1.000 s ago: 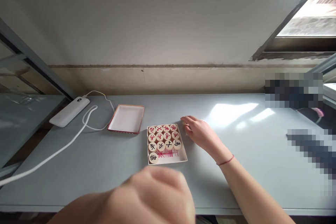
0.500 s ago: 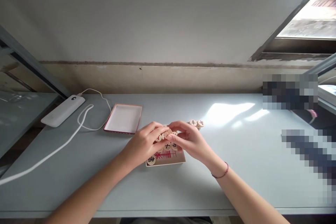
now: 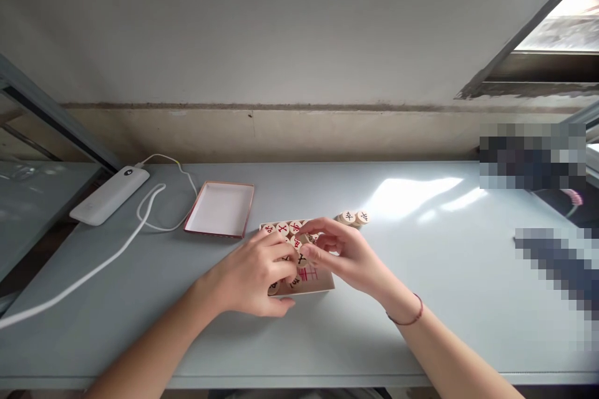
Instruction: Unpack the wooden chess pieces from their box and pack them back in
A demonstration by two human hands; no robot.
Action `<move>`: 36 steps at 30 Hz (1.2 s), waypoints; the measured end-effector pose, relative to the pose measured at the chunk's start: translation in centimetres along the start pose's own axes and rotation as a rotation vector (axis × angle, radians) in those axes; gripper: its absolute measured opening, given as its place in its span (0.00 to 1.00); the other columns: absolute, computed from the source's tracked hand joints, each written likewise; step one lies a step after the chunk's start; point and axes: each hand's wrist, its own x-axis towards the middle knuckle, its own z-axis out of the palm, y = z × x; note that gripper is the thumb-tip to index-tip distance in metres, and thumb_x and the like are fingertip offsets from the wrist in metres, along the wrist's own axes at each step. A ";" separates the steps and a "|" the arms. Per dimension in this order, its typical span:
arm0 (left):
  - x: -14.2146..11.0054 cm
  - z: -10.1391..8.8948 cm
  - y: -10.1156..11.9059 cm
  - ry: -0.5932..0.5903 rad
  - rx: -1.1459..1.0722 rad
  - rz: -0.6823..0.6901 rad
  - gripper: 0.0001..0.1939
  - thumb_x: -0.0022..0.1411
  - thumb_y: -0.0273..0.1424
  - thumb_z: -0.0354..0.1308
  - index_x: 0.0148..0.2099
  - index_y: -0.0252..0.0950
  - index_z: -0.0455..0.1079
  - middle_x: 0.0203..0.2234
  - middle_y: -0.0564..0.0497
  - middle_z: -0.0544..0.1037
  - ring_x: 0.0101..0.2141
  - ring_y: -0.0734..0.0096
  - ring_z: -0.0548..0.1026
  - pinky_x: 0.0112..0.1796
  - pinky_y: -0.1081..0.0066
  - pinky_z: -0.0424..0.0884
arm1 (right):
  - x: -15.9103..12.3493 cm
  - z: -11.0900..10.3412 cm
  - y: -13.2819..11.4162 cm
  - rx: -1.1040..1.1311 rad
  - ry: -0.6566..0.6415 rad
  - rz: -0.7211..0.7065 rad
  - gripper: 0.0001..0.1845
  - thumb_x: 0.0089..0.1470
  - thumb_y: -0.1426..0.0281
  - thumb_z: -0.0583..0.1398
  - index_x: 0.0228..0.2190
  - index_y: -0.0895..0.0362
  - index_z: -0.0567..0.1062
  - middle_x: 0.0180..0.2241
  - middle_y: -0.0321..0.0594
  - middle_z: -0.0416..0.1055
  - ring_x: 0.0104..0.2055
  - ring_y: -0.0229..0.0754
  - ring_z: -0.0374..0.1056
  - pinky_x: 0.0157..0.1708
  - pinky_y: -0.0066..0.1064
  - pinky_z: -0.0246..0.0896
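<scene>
A shallow open box [image 3: 322, 285] holds several round wooden Chinese chess pieces [image 3: 282, 229] with red or black characters. Part of the box floor, printed with red lines, shows at its front right. My left hand [image 3: 255, 271] reaches over the box's left side, fingers bent down onto the pieces and thumb stretched apart near the front edge. Above the box's right side, my right hand [image 3: 341, 252] pinches a wooden piece [image 3: 306, 239] between thumb and fingers. Its fingers partly hide the pieces underneath.
An upturned box lid [image 3: 222, 209] lies on the grey table [image 3: 224, 346] at left. Farther left are a white power bank [image 3: 110, 195] and a white cable [image 3: 107, 266]. More pieces [image 3: 354, 218] are stacked just behind my right hand. Blurred dark things lie at right.
My left hand has drawn away from my right and moved down toward the box's front left. Red pieces along the back of the box have come into view. My right hand stays nearly in place.
</scene>
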 end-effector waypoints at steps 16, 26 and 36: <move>-0.5 -0.4 -1.0 -0.056 0.068 -0.033 0.34 0.43 0.52 0.66 0.48 0.38 0.67 0.47 0.44 0.69 0.48 0.51 0.65 0.48 0.56 0.64 | -1.0 2.4 0.4 -0.494 0.154 -0.603 0.15 0.44 0.77 0.55 0.37 0.55 0.68 0.28 0.36 0.67 0.24 0.34 0.58 0.20 0.28 0.55; -0.4 -0.6 -1.4 -0.003 0.038 -0.059 0.43 0.39 0.54 0.67 0.54 0.41 0.63 0.54 0.42 0.65 0.54 0.47 0.60 0.54 0.53 0.58 | -0.8 3.0 1.0 -0.855 -0.085 -0.685 0.04 0.53 0.73 0.55 0.26 0.55 0.67 0.24 0.34 0.68 0.24 0.34 0.62 0.22 0.28 0.51; -0.4 0.1 -1.3 -0.028 0.044 -0.065 0.42 0.42 0.57 0.65 0.55 0.39 0.64 0.55 0.41 0.65 0.56 0.48 0.59 0.55 0.54 0.58 | -0.8 2.6 1.0 -0.731 -0.093 -0.707 0.06 0.52 0.71 0.56 0.25 0.55 0.71 0.23 0.36 0.69 0.23 0.34 0.62 0.22 0.28 0.55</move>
